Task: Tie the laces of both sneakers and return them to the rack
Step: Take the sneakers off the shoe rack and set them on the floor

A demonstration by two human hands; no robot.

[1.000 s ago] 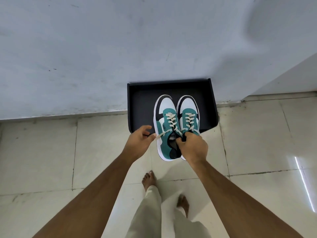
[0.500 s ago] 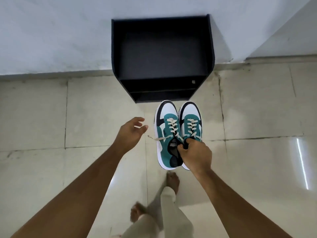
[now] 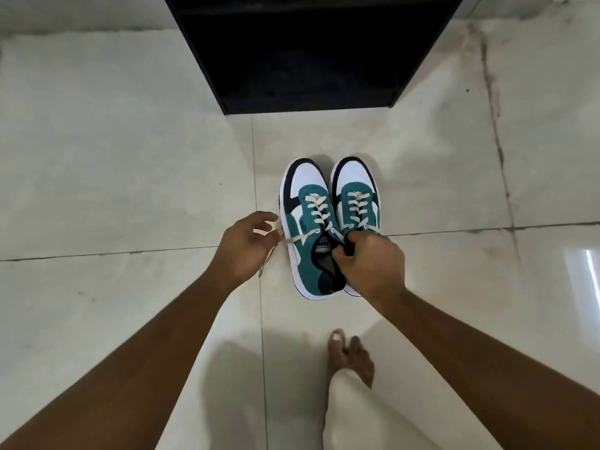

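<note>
Two teal, white and navy sneakers sit side by side over the tiled floor, toes toward the black rack (image 3: 311, 56). The left sneaker (image 3: 306, 222) has a loose cream lace (image 3: 297, 238) trailing out to its left. The right sneaker (image 3: 357, 203) is partly hidden behind my right hand (image 3: 370, 258), which pinches both shoes together at their collars. My left hand (image 3: 243, 245) hovers just left of the shoes, fingers spread, with the loose lace end touching its fingertips. I cannot tell whether the soles touch the floor.
The rack stands against the wall at the top of the view, its dark opening facing me. Pale floor tiles (image 3: 113, 157) spread all around. My bare foot (image 3: 349, 355) and a light trouser leg (image 3: 373, 414) are below the shoes.
The sneakers came off the rack's top and moved down and toward me, away from the rack. My left hand let go of them and now hangs beside the loose lace.
</note>
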